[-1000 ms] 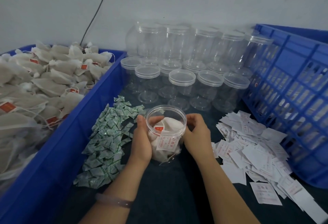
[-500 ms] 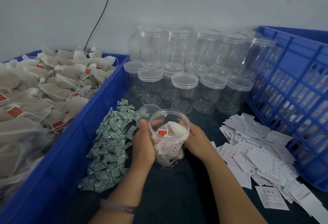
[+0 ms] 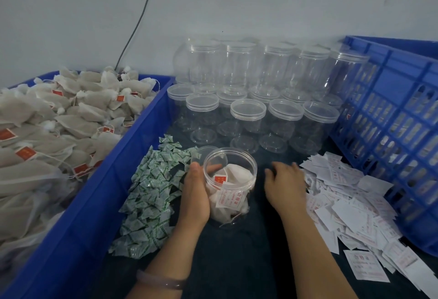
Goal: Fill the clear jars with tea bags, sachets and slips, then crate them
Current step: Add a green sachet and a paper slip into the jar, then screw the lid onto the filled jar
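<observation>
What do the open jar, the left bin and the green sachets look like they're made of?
The open jar: clear glossy plastic, probably; contents show through. The left bin: opaque blue moulded plastic, smooth-walled. The green sachets: likely thin plastic film, crinkled with glints.

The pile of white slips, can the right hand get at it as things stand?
Probably yes. The right hand is empty and sits right beside the pile of white slips, close to its near edge, with nothing between them. The left hand alone grips the open jar.
</observation>
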Demonstrator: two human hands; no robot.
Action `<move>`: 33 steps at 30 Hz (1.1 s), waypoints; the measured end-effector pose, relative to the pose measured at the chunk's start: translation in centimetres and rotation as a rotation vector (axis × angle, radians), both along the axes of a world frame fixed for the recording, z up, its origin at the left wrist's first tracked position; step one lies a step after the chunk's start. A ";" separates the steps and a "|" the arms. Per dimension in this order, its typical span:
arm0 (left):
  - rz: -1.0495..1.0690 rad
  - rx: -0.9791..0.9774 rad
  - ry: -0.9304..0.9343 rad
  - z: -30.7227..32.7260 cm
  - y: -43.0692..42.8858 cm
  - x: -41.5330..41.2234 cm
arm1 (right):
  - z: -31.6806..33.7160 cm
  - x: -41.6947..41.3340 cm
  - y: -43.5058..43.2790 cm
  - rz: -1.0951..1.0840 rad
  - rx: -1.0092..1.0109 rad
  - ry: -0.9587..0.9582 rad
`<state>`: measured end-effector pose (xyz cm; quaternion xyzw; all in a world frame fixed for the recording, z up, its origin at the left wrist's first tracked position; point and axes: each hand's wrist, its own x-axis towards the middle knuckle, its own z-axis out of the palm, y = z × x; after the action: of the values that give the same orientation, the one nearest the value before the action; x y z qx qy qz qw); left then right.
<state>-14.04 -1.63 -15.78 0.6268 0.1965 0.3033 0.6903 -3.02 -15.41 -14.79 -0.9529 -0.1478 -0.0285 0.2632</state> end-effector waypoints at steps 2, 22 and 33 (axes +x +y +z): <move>0.007 -0.006 -0.008 -0.1 0.1 0.0 | 0.2 0.2 -0.3 -0.077 0.144 -0.096; 0.037 -0.057 -0.105 -0.3 0.5 0.4 | 1.5 -1.1 3.6 0.253 1.233 1.045; -0.015 0.004 -0.322 1.4 0.3 0.0 | 2.4 -2.7 2.7 0.252 1.266 0.507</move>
<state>-14.07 -1.32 -14.41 0.5730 0.0780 0.3950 0.7138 -5.72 -12.71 -12.37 -0.5688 -0.1461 0.1450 0.7963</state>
